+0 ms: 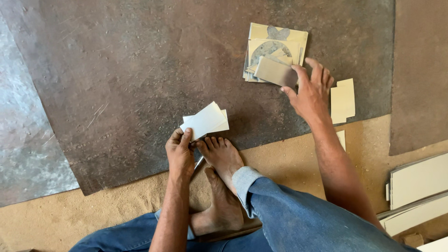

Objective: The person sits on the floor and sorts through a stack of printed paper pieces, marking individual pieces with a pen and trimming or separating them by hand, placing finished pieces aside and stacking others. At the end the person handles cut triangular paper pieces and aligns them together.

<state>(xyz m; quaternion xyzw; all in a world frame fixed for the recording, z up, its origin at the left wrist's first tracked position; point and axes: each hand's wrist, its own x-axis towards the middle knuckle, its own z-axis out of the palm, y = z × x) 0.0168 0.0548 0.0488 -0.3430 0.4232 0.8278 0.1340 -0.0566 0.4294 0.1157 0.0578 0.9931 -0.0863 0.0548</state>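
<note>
— Blue denim trouser legs [298,219] fill the bottom of the view, with two bare feet [223,158] crossed just past the cuffs on the sandy floor [93,210]. What sits next?

— Just beside the feet, the left hand [180,151] pinches a small stack of white rectangular cards [205,121] between thumb and forefinger; the other fingers curl under. The cards tilt up over the edge of the dark, rusty metal sheet [121,79].

— And the other hand?

— Farther out, the right hand [310,93] has its fingers spread loosely, thumb and fingertips gripping one edge of a grey-beige rectangular card [275,71]. That card lies over a pile of pale yellow square cards with a grey round pattern [275,46] on the metal sheet.

— Anything around it?

— Two cream cards [343,100] lie just right of that hand. Off-white flat boards [417,186] rest at the right edge, well apart.
</note>
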